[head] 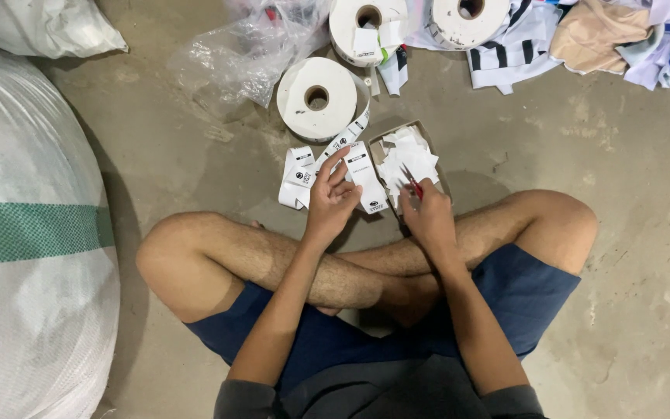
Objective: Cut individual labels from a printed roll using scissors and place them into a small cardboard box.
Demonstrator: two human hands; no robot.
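The left hand [329,198] pinches a white label strip [354,151] between thumb and fingers; the strip runs off toward one o'clock to a white tape roll [317,98] on the concrete floor [599,155]. At three o'clock from it, the right hand [426,216] is closed around red-handled scissors [411,182], their blades over a small cardboard box [378,143] of cut labels.

Evenly lit from overhead, soft and slightly warm. Faint shadow falling right of the big white sack [32,233] at nine o'clock and beneath the crossed legs. Mild glare on clear plastic [246,50] at twelve. Sharp at centre; slight wide-angle bending toward the edges.
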